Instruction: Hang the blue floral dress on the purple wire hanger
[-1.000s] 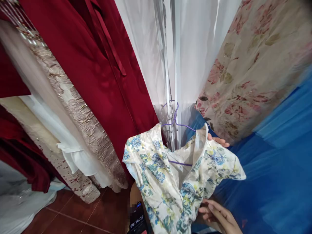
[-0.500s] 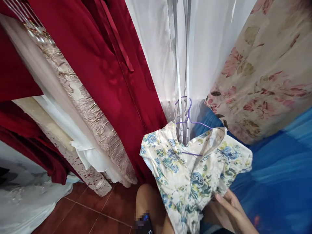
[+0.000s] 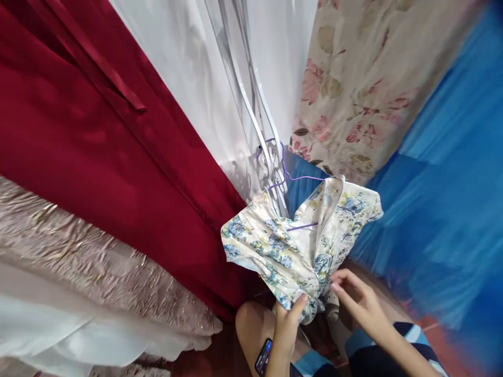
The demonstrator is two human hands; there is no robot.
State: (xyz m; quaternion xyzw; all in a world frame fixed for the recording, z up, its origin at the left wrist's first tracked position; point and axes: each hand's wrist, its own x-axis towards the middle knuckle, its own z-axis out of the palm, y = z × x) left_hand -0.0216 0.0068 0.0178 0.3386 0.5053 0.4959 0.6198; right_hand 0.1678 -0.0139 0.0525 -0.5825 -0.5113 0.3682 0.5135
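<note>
A white garment with a blue and green flower print [image 3: 298, 246], with short sleeves and a V neck, hangs on a purple hanger [image 3: 302, 177]. The hanger's hook sits by several white strips or bars [image 3: 251, 104]. Low on the garment's left side, my left hand [image 3: 288, 319] is closed on the cloth, thumb on top. At its right edge, the thumb and forefinger of my right hand [image 3: 361, 303] pinch the fabric near the waist. The gathered lower part between my hands is bunched and partly hidden.
A long dark red dress [image 3: 129, 157] hangs at left, with pink textured cloth [image 3: 78, 251] beside it. White drapes [image 3: 173, 68], floral cloth [image 3: 353, 94] and blue tulle [image 3: 440, 225] hang behind and at right. By my left wrist lies a small device with a lit screen [image 3: 263, 356].
My view has turned to the right. My left hand has come into sight holding the garment's lower left. My right hand has shifted along its right edge, and the lower part is more bunched.
</note>
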